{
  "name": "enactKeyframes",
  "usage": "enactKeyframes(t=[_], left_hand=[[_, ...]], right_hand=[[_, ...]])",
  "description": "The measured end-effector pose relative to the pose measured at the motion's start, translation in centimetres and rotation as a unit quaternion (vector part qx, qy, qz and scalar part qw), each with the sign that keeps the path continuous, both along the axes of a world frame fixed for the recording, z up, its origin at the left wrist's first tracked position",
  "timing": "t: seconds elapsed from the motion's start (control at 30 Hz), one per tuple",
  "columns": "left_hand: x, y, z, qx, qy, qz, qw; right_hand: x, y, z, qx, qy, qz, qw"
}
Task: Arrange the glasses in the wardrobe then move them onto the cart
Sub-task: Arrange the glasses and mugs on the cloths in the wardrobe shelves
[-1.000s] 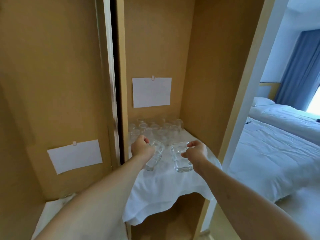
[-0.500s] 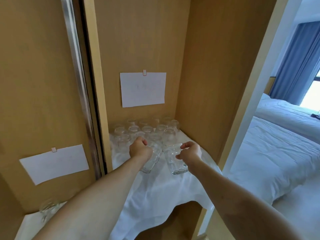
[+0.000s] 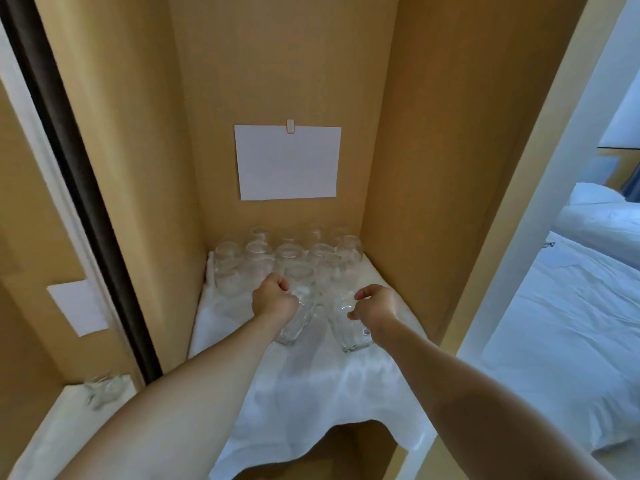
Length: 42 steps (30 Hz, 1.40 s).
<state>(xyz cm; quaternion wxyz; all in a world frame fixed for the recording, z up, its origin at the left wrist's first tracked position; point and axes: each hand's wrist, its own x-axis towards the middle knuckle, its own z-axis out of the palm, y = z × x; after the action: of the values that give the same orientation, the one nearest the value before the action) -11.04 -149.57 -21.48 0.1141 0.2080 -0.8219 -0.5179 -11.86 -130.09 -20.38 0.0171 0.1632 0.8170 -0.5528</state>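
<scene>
Inside the wardrobe a shelf draped in a white cloth point(image 3: 311, 382) carries several clear glasses point(image 3: 287, 261) in rows at the back, mouths down. My left hand point(image 3: 273, 301) grips a clear glass point(image 3: 298, 322) near its top, tilted to the left. My right hand point(image 3: 375, 308) grips a second clear glass point(image 3: 348, 327) by its upper part, close beside the first. Both held glasses sit low over the cloth, just in front of the rows. Whether they touch the cloth is unclear.
A white paper sheet point(image 3: 287, 162) is clipped to the wardrobe's back wall. Left of the dark door frame point(image 3: 86, 188) another sheet point(image 3: 78, 306) hangs above a lower cloth-covered shelf with one glass point(image 3: 102, 389). A white bed point(image 3: 571, 323) lies at the right.
Both hands moved deeper into the wardrobe with their glasses, closer to the rows at the back. The view swung toward the wardrobe's interior.
</scene>
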Motion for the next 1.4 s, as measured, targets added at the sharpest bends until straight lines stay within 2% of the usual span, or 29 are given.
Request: enactKeyframes(t=[0.4,0.5,0.63,0.73,0.8,0.83,0.93,1.1,1.27,1.4], left_hand=[[-0.8,4.2,-3.1,-0.048,-0.034,0.073,0.996],[-1.3,4.5,-3.7,-0.086,-0.044,0.069,0.993],[-2.6,4.7,-4.0,-0.101,-0.049,0.016,0.994],[-3.4,4.8,-4.4,-0.143,-0.049,-0.016,0.988],[-3.8,4.5,-4.7,-0.160,-0.045,-0.033,0.986],[-3.9,4.3,-4.7,-0.158,-0.043,-0.038,0.986],[-4.6,3.3,-5.0,-0.128,-0.054,-0.039,0.989],[-5.7,3.1,-5.7,-0.078,-0.081,-0.054,0.992],[-6.4,2.2,-5.5,-0.052,-0.157,-0.094,0.982],[-6.8,1.8,-5.3,-0.062,-0.190,-0.130,0.971]], right_hand=[[-5.2,3.9,-2.9,0.026,-0.006,0.122,0.992],[-6.3,4.0,-3.9,0.082,0.029,0.148,0.985],[-7.4,4.5,-4.9,0.147,0.052,0.170,0.973],[-8.0,5.4,-4.9,0.225,0.081,0.206,0.949],[-8.3,5.7,-5.1,0.242,0.090,0.219,0.941],[-8.4,5.8,-5.2,0.223,0.082,0.217,0.947],[-8.0,5.5,-6.2,0.077,0.026,0.172,0.982],[-8.2,5.1,-7.6,-0.045,-0.009,0.132,0.990],[-8.3,5.3,-7.1,-0.029,-0.079,0.196,0.977],[-8.5,5.7,-6.4,-0.050,-0.063,0.233,0.969]])
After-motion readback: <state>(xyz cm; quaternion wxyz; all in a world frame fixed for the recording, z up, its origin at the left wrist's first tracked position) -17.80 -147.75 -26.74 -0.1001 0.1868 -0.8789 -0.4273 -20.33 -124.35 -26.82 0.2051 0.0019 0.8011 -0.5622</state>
